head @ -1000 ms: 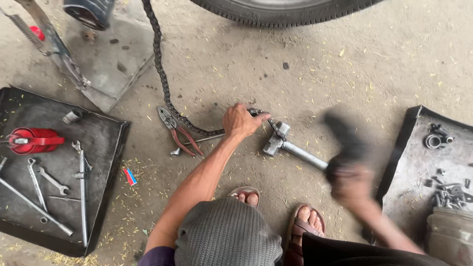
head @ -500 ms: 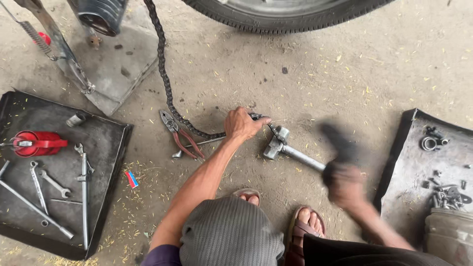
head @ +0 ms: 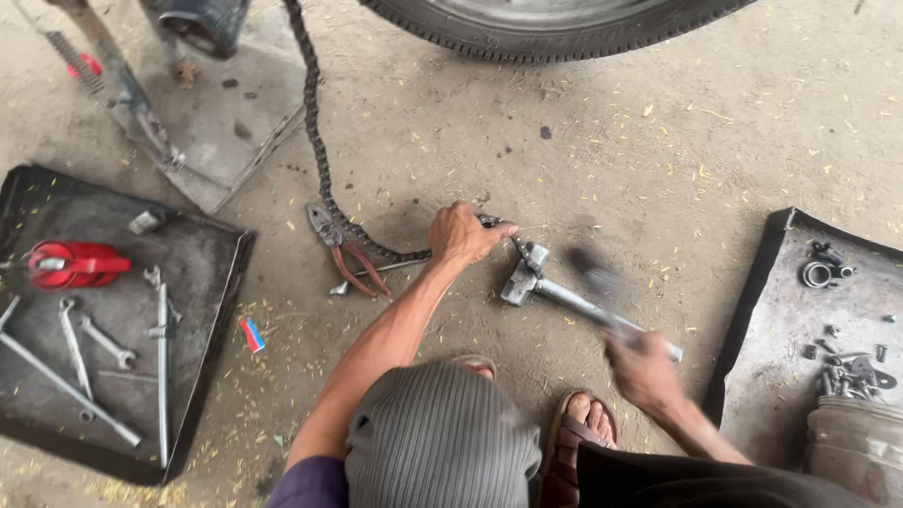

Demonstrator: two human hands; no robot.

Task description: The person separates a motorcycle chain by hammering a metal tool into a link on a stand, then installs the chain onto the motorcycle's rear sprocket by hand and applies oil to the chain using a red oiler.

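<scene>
- The person squats on the concrete floor (head: 658, 169), seen from above past a grey ribbed cap (head: 442, 437), with sandalled feet tucked just below the work.
- The left hand (head: 463, 232) is closed over a drive chain (head: 320, 160) where the chain reaches the floor, pinning its end down with the fingers curled over it.
- The chain runs from that hand leftward along the floor, past a pair of red-handled pliers (head: 343, 249) lying against it, then climbs toward the top edge of the view, left of a motorcycle tyre (head: 555, 23).
- The right hand (head: 644, 369) is wrapped around the handle of a hammer (head: 602, 282); both are blurred, so the exact grip is hard to read.
- A grey metal tool with a long shaft (head: 541, 287) lies on the floor just right of the left hand, its blocky head near the chain's end and its shaft pointing toward the right hand.
- To the left, a black tray (head: 212, 282) carries several spanners (head: 94, 343), a long bar and a red tool (head: 75, 265).
- A small red-and-blue object (head: 251, 334) lies on the floor just beside that tray.
- To the right, a second dark tray (head: 752, 339) holds nuts, washers and other small metal parts (head: 842, 367).
</scene>
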